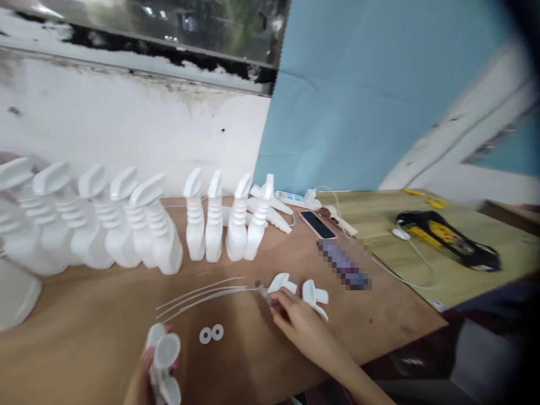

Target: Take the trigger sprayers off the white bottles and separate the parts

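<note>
Currently your left hand (142,371) is closed around a white plastic part (167,351), its round, pale face turned up, low over the near side of the brown table (105,326). Your right hand (299,318) pinches a small translucent piece (263,291) between thumb and fingers (it is blurred, so its exact shape is hard to tell). Thin white tubes (202,295) lie in shallow curves between your hands, their right ends close to that piece; whether any of them meets it, you cannot tell from this view.

Two white rings (211,334) sit side by side nearer you, with room on both sides before either hand. Two white trigger heads (283,281) rest by your right hand, one just behind your fingers and the other beyond your knuckles, so space is tighter there. Your right forearm crosses the table's front edge, which slants up to a corner at the right.

Toward the wall, four upright white bottles (215,225) stand in a row, and a larger cluster of bottles (122,236) borders the left. A phone (318,225) lies right of the four, well in from the front edge.
</note>
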{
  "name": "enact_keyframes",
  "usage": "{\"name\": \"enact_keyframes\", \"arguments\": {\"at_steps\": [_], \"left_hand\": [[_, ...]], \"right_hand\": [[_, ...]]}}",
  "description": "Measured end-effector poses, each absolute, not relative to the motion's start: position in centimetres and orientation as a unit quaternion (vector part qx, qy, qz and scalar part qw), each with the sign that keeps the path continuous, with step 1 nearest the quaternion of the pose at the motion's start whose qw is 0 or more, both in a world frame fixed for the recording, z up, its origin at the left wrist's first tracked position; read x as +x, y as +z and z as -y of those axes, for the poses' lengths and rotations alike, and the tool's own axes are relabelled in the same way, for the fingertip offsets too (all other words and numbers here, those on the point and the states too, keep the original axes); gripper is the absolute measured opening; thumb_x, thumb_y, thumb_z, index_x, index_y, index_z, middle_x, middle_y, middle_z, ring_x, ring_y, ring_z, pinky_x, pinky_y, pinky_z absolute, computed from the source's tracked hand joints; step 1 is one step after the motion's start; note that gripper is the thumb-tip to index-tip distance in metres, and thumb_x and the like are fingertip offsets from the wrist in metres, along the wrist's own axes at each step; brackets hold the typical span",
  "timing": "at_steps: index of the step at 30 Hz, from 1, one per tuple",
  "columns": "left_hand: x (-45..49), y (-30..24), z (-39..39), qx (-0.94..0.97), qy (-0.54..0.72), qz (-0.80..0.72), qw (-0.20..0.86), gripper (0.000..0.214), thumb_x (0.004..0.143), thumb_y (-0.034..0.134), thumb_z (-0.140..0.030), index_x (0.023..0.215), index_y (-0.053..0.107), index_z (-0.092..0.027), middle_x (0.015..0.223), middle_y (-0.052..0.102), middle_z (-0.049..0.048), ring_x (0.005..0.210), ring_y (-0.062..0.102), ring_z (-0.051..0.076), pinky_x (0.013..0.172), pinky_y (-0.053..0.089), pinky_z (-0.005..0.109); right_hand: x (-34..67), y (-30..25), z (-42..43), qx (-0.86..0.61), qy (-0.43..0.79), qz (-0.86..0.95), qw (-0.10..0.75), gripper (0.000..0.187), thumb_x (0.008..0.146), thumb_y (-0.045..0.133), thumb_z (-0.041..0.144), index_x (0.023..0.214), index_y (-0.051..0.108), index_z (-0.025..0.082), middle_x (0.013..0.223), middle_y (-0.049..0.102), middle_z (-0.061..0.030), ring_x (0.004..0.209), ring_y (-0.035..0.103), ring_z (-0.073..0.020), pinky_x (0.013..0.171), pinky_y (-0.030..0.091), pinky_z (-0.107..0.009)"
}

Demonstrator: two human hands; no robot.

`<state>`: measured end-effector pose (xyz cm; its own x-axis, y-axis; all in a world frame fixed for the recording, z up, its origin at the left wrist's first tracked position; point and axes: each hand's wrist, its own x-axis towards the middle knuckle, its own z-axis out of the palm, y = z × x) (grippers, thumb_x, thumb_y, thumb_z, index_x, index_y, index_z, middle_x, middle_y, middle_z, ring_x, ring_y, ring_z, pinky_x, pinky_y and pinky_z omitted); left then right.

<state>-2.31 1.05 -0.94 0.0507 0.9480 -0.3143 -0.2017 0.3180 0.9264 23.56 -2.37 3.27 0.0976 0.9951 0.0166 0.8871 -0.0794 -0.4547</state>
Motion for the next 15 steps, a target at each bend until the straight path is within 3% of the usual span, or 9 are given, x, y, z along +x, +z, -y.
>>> {"name": "enact_keyframes", "arguments": {"at_steps": [3, 6, 8, 11, 15], "left_hand": [[-0.5, -0.3, -1.3, 0.178, 0.458, -0.409, 0.769, 0.039, 0.062, 0.065, -0.050, 0.077, 0.052, -0.017, 0.044, 0.034, -0.0086, 0.035, 0.027, 0.003, 0.032, 0.026, 0.014], [0.6, -0.1, -1.6, 0.078, 0.438, -0.315, 0.839, 0.034, 0.065, 0.066, -0.044, 0.070, 0.047, -0.016, 0.044, 0.028, -0.0109, 0.033, 0.017, 0.000, 0.031, 0.017, 0.011], [0.9, -0.4, -1.6, 0.069, 0.430, -0.303, 0.848, 0.033, 0.069, 0.063, -0.044, 0.069, 0.044, -0.017, 0.043, 0.027, -0.0113, 0.033, 0.013, 0.000, 0.030, 0.014, 0.011], [0.9, -1.0, -1.2, 0.083, 0.423, -0.318, 0.844, 0.035, 0.071, 0.061, -0.046, 0.069, 0.043, -0.017, 0.043, 0.027, -0.0115, 0.033, 0.011, 0.000, 0.030, 0.012, 0.012], [0.8, -1.4, -0.9, 0.095, 0.418, -0.346, 0.834, 0.041, 0.064, 0.065, -0.051, 0.076, 0.047, -0.016, 0.041, 0.029, -0.0120, 0.033, 0.012, 0.000, 0.031, 0.012, 0.012]], "right_hand": [[23.1, 4.6, 2.4, -0.668, 0.229, 0.626, 0.330, 0.006, 0.085, 0.046, 0.021, 0.088, 0.052, 0.021, 0.079, 0.057, -0.0016, 0.065, 0.055, -0.0142, 0.061, 0.047, -0.027], [21.2, 5.5, 2.0, -0.543, 0.326, 0.574, 0.519, 0.005, 0.084, 0.051, 0.023, 0.089, 0.050, 0.023, 0.085, 0.055, -0.0016, 0.061, 0.059, -0.0115, 0.057, 0.052, -0.025], [19.5, 5.6, 1.9, -0.471, 0.353, 0.539, 0.602, 0.008, 0.082, 0.054, 0.020, 0.089, 0.050, 0.023, 0.087, 0.056, -0.0015, 0.064, 0.062, -0.0122, 0.058, 0.054, -0.026], [17.2, 5.2, 1.8, -0.457, 0.341, 0.536, 0.623, 0.017, 0.078, 0.059, 0.016, 0.090, 0.051, 0.023, 0.083, 0.061, -0.0023, 0.069, 0.064, -0.0148, 0.059, 0.056, -0.027], [16.0, 4.4, 1.9, -0.462, 0.286, 0.602, 0.585, 0.023, 0.074, 0.061, 0.008, 0.089, 0.053, 0.024, 0.081, 0.064, -0.0012, 0.076, 0.065, -0.0153, 0.064, 0.056, -0.025]]}}
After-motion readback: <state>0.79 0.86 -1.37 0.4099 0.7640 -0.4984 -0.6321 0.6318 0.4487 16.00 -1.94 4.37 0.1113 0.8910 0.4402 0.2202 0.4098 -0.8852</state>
